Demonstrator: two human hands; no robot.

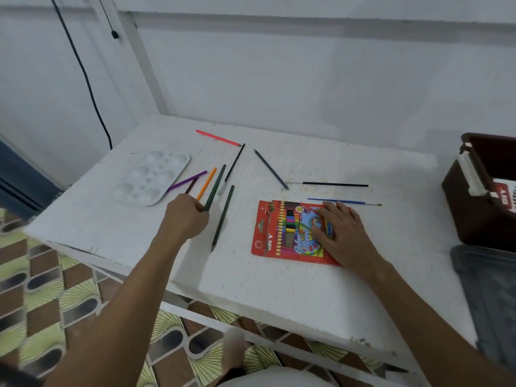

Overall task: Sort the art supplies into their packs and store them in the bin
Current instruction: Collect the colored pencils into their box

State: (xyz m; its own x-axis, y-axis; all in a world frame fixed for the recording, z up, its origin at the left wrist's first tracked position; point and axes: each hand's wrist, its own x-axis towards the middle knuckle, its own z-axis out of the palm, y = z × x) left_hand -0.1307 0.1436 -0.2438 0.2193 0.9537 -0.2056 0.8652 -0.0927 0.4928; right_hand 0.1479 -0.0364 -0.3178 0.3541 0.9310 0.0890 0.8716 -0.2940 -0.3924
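My left hand point(186, 216) grips a bunch of pencils: orange point(207, 182), dark green point(216, 184), brown point(192, 185) and purple point(188, 180) fan out from my fist. My right hand point(342, 231) lies flat on a red colour pencil pack point(282, 230). Loose on the white table point(279, 289) lie another green pencil point(223, 216), a pink pencil point(217, 137), a black pencil point(235, 162), a grey pencil point(270, 169), a black-handled brush point(332, 184) and a blue-handled brush point(346, 201). The brown bin point(474, 219) stands at the right.
A white paint palette point(152, 177) lies at the table's left back, just beyond the pencils I hold. A grey lid or tray point(491, 297) sits in front of the bin. A white wall stands close behind the table, and patterned floor shows below the front edge.
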